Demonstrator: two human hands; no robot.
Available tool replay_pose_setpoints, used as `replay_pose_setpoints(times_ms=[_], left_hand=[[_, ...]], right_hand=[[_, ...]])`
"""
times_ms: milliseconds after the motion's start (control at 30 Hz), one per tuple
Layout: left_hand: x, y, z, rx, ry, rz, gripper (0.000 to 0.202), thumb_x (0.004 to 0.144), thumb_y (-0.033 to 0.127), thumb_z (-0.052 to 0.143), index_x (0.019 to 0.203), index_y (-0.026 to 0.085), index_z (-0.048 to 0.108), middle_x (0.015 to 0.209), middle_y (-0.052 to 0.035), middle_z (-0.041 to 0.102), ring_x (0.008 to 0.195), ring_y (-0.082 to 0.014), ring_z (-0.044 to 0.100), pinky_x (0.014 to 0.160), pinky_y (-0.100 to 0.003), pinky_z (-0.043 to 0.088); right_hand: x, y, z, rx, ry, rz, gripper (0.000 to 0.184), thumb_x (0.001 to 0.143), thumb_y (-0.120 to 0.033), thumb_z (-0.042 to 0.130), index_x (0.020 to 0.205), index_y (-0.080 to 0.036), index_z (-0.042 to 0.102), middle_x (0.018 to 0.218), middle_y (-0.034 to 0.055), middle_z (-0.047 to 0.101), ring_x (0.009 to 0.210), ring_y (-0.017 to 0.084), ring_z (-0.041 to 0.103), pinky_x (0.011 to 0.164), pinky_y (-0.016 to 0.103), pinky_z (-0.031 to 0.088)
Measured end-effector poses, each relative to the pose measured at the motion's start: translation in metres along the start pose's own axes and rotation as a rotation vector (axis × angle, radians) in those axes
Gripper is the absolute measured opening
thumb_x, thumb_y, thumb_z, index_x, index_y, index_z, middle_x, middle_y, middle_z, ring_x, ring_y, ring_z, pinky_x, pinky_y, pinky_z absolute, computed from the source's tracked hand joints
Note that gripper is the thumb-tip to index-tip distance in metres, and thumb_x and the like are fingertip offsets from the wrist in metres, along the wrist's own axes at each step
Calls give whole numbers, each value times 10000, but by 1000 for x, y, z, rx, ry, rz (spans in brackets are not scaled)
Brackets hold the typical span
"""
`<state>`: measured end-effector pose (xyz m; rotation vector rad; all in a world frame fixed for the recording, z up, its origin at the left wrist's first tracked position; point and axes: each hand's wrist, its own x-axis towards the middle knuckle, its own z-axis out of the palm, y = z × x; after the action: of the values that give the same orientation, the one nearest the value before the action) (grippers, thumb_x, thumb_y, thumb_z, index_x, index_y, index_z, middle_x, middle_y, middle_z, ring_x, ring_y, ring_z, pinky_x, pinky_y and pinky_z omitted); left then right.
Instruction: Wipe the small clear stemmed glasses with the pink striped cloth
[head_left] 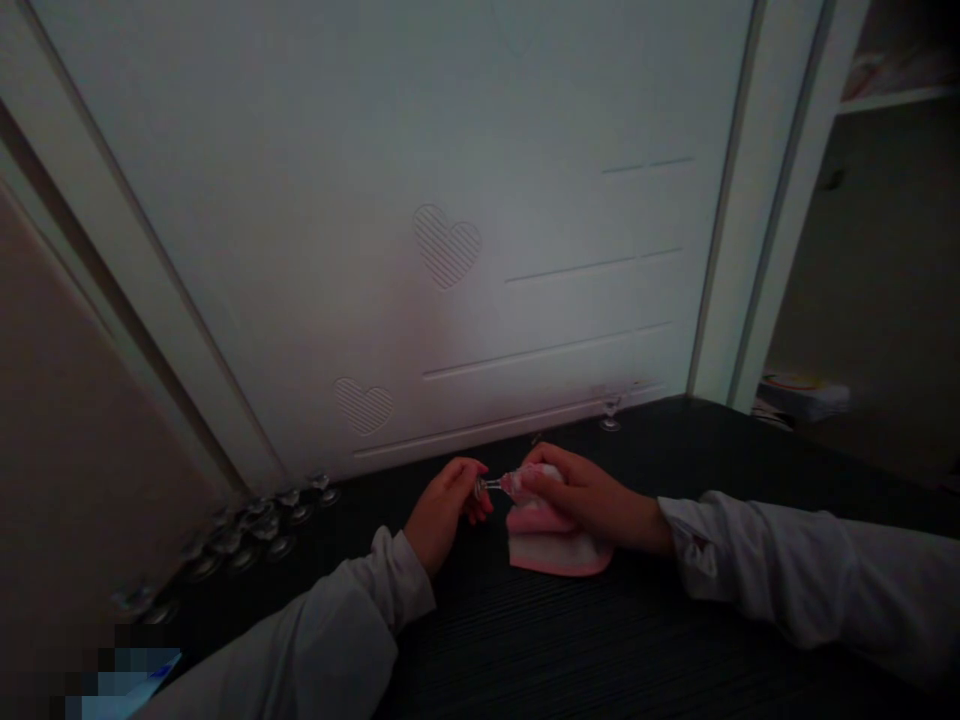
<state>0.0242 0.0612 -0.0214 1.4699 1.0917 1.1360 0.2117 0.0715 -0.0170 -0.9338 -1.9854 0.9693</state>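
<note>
A small clear stemmed glass (493, 484) lies sideways between my two hands, above the dark table. My left hand (448, 500) is closed on its round foot. Around the bowl end, my right hand (589, 495) presses a pink and white cloth (559, 552), whose loose part hangs down below the fingers. The bowl is mostly hidden by the cloth and my right fingers.
Several similar glasses (262, 525) stand grouped along the table's left side. Another small glass (611, 412) is at the back, near the white panel (555, 220) with carved hearts. A blue-white item (142, 680) shows at bottom left. Papers (806, 398) lie beyond the right edge.
</note>
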Motion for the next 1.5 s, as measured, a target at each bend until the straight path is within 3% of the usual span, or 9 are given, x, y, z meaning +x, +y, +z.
replay_pose_setpoints(times_ms=[600,1033,1333,1500], left_hand=[[-2,0,-2,34,-23,62,268,785,396,434,895,154,462,590,26,513,514,-92,456,498,-229,344],[0,-4,-4,-101,-44,74,312,727,388,537,923,160,454,618,18,520,536,-93,453,506,-233,354],[-1,1,0,-104,-5,-14,265,747,381,484,887,157,475,630,3,533,552,-109,481,494,-227,350],[-3,5,1,-85,-38,-24,289,764,417,443,862,149,484,561,14,530,491,-101,463,491,-228,338]], right_hand=[[2,-1,-1,-32,-13,-30,214,808,-359,431,805,-158,504,739,15,551,657,133,496,610,255,393],[1,2,1,10,-36,-25,231,812,-378,423,816,-160,500,759,25,583,635,128,512,576,246,398],[2,2,1,-59,25,-31,208,803,-363,440,831,-171,515,770,18,570,698,148,522,624,265,406],[1,0,1,-78,59,-36,214,796,-364,457,851,-169,523,797,25,578,733,157,531,654,276,410]])
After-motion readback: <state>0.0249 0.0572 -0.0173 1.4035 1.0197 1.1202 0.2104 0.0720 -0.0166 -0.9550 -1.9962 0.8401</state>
